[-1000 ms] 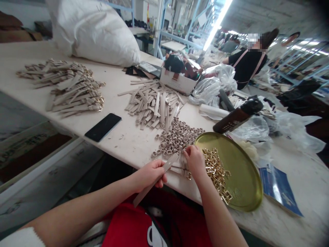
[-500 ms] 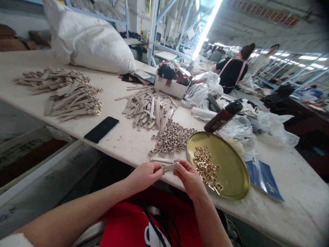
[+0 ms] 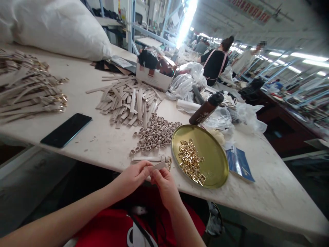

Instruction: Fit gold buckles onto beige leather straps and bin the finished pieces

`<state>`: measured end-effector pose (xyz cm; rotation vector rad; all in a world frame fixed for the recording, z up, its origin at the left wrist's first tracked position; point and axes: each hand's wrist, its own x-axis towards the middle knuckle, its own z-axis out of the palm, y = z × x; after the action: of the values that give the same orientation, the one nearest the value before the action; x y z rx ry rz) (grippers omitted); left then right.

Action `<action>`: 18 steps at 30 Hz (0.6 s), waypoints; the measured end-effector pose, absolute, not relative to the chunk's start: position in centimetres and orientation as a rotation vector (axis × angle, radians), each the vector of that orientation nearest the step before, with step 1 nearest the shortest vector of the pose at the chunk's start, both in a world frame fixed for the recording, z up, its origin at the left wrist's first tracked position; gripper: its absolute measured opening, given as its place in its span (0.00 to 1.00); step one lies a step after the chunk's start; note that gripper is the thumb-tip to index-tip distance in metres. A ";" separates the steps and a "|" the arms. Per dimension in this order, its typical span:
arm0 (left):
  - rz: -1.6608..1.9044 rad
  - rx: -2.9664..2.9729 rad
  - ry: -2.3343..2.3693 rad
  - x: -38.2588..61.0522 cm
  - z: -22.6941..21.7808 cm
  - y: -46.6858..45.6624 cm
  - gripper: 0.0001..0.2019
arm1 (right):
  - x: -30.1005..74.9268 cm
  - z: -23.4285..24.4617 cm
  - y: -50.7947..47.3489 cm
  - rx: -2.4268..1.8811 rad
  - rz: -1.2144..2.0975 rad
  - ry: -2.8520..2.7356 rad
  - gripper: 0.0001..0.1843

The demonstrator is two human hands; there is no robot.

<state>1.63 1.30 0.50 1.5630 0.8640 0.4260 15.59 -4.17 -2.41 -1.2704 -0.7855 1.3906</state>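
At the table's front edge, my left hand and my right hand are close together, both pinching a short beige strap. The strap's far end sticks out above my right fingers; its lower part is hidden by the fingers. Just behind them lies a finished-looking beige strap with a gold buckle. Small beige loops are heaped beyond it. To the right, a round gold tray carries a pile of gold buckles. More loose beige straps form a pile behind the loops.
A black phone lies left of the loops, near a heap of buckled straps. Behind stand a white sack, a cardboard box and plastic bags. A brown bottle leans behind the tray; a blue packet lies right.
The view has shifted, so the table's things appear further left. My hands have drawn closer together, and the strap between them now points up to the right from my fingers.
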 end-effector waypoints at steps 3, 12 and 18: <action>0.412 1.533 0.905 1.7 -0.5 2.4 0.15 | 20.0 -2.3 -2.9 -1.539 1.058 -1.091 0.15; 0.428 1.278 0.999 2.7 -2.4 3.3 0.09 | 29.3 -2.9 4.1 -2.417 -0.272 -2.144 0.09; 0.392 1.286 0.971 2.6 -2.0 3.3 0.11 | 28.9 -2.4 4.1 -2.306 -0.233 -2.144 0.09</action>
<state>2.59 3.29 -1.95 1.2858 0.9713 0.3919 28.86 4.11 -2.43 -2.3058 -2.1445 -0.2329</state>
